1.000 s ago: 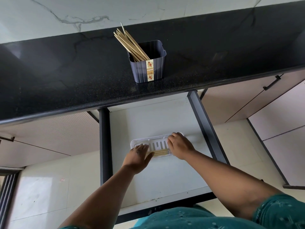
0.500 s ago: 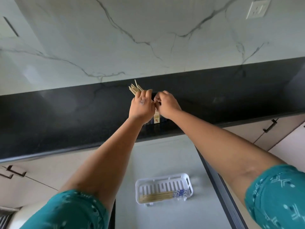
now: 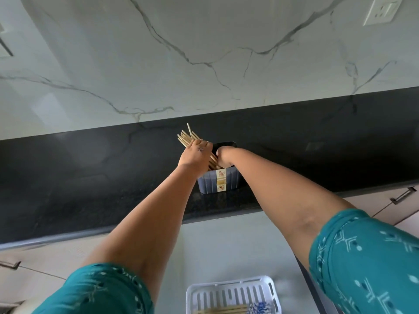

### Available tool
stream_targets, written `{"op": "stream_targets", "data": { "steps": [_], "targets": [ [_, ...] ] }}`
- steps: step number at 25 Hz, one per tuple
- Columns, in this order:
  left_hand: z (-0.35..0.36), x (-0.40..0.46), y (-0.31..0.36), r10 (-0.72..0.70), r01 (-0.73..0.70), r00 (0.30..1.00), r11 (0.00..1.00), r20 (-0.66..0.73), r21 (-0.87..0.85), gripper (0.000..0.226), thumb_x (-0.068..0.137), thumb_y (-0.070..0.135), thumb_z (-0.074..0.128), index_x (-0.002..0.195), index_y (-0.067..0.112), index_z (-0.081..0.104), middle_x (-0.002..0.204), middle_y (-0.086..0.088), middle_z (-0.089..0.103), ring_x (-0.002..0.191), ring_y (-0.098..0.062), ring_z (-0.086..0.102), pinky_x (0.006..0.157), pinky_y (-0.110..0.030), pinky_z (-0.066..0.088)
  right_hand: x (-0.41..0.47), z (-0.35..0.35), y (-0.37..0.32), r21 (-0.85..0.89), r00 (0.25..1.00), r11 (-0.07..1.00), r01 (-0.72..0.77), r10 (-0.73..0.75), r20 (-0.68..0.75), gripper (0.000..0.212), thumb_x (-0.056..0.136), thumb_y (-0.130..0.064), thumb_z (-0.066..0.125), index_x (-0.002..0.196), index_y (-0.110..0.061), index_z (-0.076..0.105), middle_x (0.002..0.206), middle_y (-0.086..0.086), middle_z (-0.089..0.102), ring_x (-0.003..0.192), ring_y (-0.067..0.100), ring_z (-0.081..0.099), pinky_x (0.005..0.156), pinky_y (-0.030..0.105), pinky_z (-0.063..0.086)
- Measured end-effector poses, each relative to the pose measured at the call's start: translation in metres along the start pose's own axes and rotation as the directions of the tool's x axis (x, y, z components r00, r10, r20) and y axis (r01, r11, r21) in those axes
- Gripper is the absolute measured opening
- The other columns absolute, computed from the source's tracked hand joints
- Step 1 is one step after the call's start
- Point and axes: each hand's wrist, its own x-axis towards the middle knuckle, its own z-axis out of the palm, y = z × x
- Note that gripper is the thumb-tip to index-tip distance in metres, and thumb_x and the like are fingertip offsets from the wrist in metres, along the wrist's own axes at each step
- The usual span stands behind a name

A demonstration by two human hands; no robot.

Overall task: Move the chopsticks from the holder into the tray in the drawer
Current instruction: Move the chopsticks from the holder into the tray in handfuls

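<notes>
A dark blue ribbed holder (image 3: 209, 183) with a small picture label stands on the black counter (image 3: 90, 177). A bundle of pale wooden chopsticks (image 3: 187, 138) leans out of it to the left. My left hand (image 3: 195, 155) is closed around the bundle just above the holder's rim. My right hand (image 3: 223, 156) reaches down into the holder; its fingers are hidden inside. Below, in the open drawer (image 3: 238, 245), sits a white slotted tray (image 3: 229, 293) with a few chopsticks (image 3: 222, 310) lying along its near side.
A marble-patterned wall rises behind the counter, with a white socket (image 3: 383, 11) at the top right. Cabinet fronts with dark handles (image 3: 402, 196) flank the drawer. My teal sleeves fill the lower corners.
Both hands left the tray in the drawer, rose to the holder, and now reach further in: the left has closed on the bundle, the right has dipped inside. The view tilted up.
</notes>
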Motion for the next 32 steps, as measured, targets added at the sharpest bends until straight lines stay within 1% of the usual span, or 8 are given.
{"op": "stream_targets", "data": {
  "steps": [6,8,11,19,22,26,28,32],
  "targets": [
    [0.004,0.005,0.004,0.056,-0.058,0.997,0.998,0.06,0.037,0.064,0.087,0.002,0.057,0.146,0.008,0.032,0.151,-0.01,0.035,0.145,-0.027,0.02,0.121,-0.037,0.009,0.003,-0.003,0.002,-0.23,0.995,0.969,0.095,-0.085,0.054,0.031,0.095,-0.001,0.047,0.07,-0.014,0.035,0.074,0.004,0.035,0.058,0.013,0.032,0.054,0.02,0.033],
    [0.0,0.005,0.003,0.09,-0.1,0.994,0.98,0.062,0.172,0.064,0.091,0.004,0.052,0.149,0.008,0.025,0.157,-0.01,0.026,0.148,-0.026,0.012,0.122,-0.042,0.0,0.003,-0.006,0.005,-0.16,0.995,0.983,0.091,-0.096,-0.025,0.011,0.097,-0.014,0.051,0.099,-0.004,0.056,0.089,0.01,0.049,0.066,0.015,0.043,0.068,0.027,0.041],
    [-0.015,0.009,0.0,0.13,-0.141,0.99,0.917,0.054,0.373,0.056,0.098,0.013,0.04,0.151,0.007,0.021,0.159,-0.011,0.019,0.149,-0.028,0.008,0.12,-0.046,-0.005,-0.002,-0.008,0.004,-0.094,0.987,0.987,0.13,-0.138,-0.086,0.048,0.1,-0.028,0.049,0.14,-0.004,0.04,0.129,0.015,0.055,0.106,0.026,0.058,0.089,0.034,0.047],
    [-0.073,-0.002,0.01,0.103,-0.091,0.994,0.661,0.03,0.745,0.053,0.095,0.036,0.047,0.143,0.015,0.039,0.138,-0.001,0.049,0.135,-0.025,0.037,0.112,-0.06,-0.011,-0.048,-0.029,-0.006,0.36,0.918,0.892,0.274,-0.131,-0.375,0.032,0.1,-0.013,0.046,0.128,-0.001,0.055,0.127,0.021,0.06,0.118,0.036,0.057,0.1,0.041,0.045],
    [-0.106,-0.016,0.004,0.067,-0.036,0.997,0.824,-0.033,0.565,0.042,0.096,0.028,0.043,0.135,0.012,0.043,0.129,-0.009,0.055,0.124,-0.029,0.047,0.115,-0.045,0.021,-0.085,-0.035,-0.007,0.152,0.782,0.886,0.439,-0.293,-0.55,0.031,0.099,-0.014,0.041,0.127,-0.009,0.051,0.124,0.013,0.062,0.112,0.029,0.061,0.095,0.046,0.05],
    [-0.093,-0.082,0.012,0.106,-0.059,0.979,0.964,-0.174,0.258,0.031,0.095,0.016,0.042,0.124,0.008,0.044,0.115,-0.013,0.06,0.103,-0.034,0.06,0.082,-0.04,0.045,-0.141,0.008,0.006,-0.335,0.499,0.924,0.183,-0.381,-0.778,0.024,0.093,-0.029,0.052,0.11,-0.012,0.055,0.102,0.008,0.067,0.091,0.03,0.064,0.076,0.042,0.048],
    [-0.044,-0.128,0.022,0.127,-0.11,0.983,0.986,-0.13,0.128,0.026,0.095,0.019,0.043,0.119,0.008,0.048,0.109,-0.013,0.062,0.095,-0.037,0.062,0.074,-0.042,0.047,-0.164,0.065,0.013,-0.399,0.537,0.909,0.115,-0.395,-0.745,0.02,0.087,-0.03,0.057,0.102,-0.016,0.058,0.09,0.005,0.066,0.081,0.03,0.064,0.069,0.039,0.046],
    [0.062,-0.216,0.044,0.172,-0.172,0.985,0.983,0.001,-0.058,0.026,0.091,0.034,0.04,0.097,0.015,0.056,0.081,-0.007,0.065,0.067,-0.032,0.065,0.055,-0.038,0.047,-0.196,0.194,0.036,-0.333,0.795,0.9,0.281,-0.412,-0.446,0.033,0.093,-0.04,0.035,0.096,-0.015,0.056,0.08,0.007,0.063,0.063,0.031,0.065,0.052,0.037,0.048]
  ]
}}
